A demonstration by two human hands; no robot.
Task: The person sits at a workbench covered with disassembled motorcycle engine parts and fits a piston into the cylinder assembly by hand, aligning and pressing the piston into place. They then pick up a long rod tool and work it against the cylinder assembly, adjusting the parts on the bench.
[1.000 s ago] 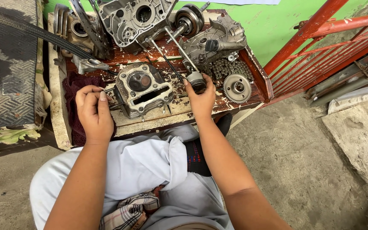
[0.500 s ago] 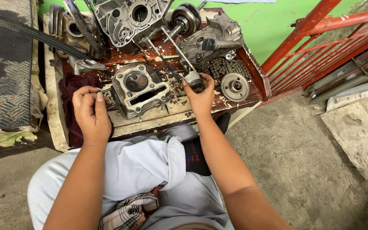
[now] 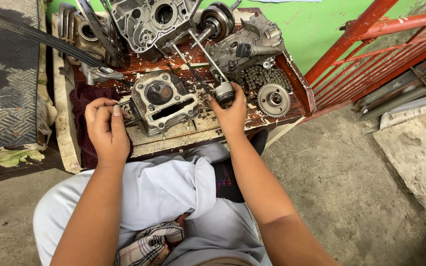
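Observation:
A grey metal cylinder head [image 3: 162,102] lies on a worn wooden tray [image 3: 183,140] in front of my knees. My left hand [image 3: 106,129] is curled at its left side, fingers pinched together on something small that I cannot make out. My right hand [image 3: 230,112] reaches to the head's right and grips a small round piston [image 3: 223,91] on its connecting rod. Between the two hands sits the cylinder head, its round chamber facing up.
Behind on the tray stand a large engine crankcase [image 3: 149,22], a side cover [image 3: 245,47], a toothed sprocket [image 3: 273,100] and a chain [image 3: 260,76]. A dark red rag [image 3: 82,98] lies left. A red metal frame [image 3: 371,54] rises right; concrete floor [image 3: 361,197] lies beyond.
The view has drifted slightly, so the tray sits a little higher in frame. My left hand's fingers have drawn closer together beside the cylinder head. My right hand stays on the piston.

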